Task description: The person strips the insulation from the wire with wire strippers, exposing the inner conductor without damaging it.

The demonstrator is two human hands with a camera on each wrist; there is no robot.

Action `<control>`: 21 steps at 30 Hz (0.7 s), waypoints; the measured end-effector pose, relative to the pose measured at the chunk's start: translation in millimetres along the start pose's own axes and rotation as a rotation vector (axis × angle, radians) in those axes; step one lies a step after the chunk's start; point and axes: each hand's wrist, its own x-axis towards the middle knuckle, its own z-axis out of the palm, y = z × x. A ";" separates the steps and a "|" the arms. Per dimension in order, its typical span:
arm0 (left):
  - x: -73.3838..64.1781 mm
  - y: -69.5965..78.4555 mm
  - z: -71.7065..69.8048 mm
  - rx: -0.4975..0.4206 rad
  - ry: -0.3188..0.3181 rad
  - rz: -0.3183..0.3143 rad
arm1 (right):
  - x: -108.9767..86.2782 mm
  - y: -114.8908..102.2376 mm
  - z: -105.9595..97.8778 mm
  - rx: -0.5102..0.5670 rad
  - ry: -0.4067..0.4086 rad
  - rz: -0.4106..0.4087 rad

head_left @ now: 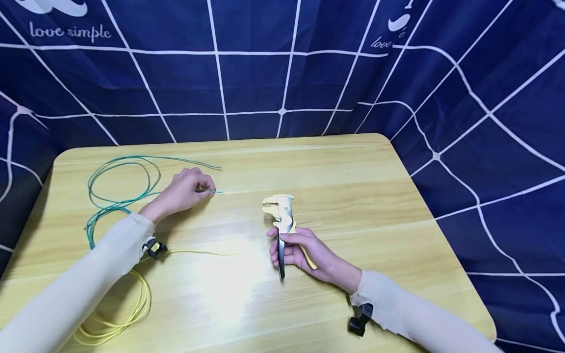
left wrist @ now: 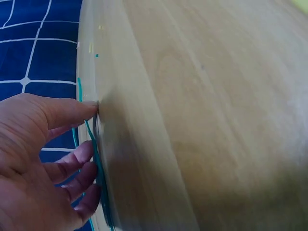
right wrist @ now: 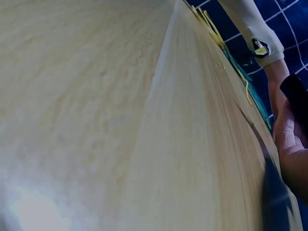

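Note:
At the left of the table, my left hand (head_left: 187,189) pinches a green wire (head_left: 219,191) between thumb and index finger, a short tip sticking out to the right. The left wrist view shows the same pinch, the other fingers loosely bent near the green strands (left wrist: 100,166). Right of centre, my right hand (head_left: 315,255) holds a wire stripper (head_left: 286,223) upright, its yellow head pointing away and its jaws facing left. Fingers wrap its black handle, and the yellow handle lies against the palm. A gap separates the stripper from the wire.
The rest of the green wire lies in loose loops (head_left: 100,212) behind the left forearm. A yellow wire coil (head_left: 143,294) sits nearer the front left, partly under that arm. Tiny scraps (left wrist: 96,56) dot the wooden table (head_left: 353,171). Blue curtain (head_left: 251,78) surrounds the table's back and sides.

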 end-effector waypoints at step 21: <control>-20.6 6.9 -11.3 -0.222 -0.055 -0.040 | 15.2 -0.1 2.5 -0.092 0.029 0.000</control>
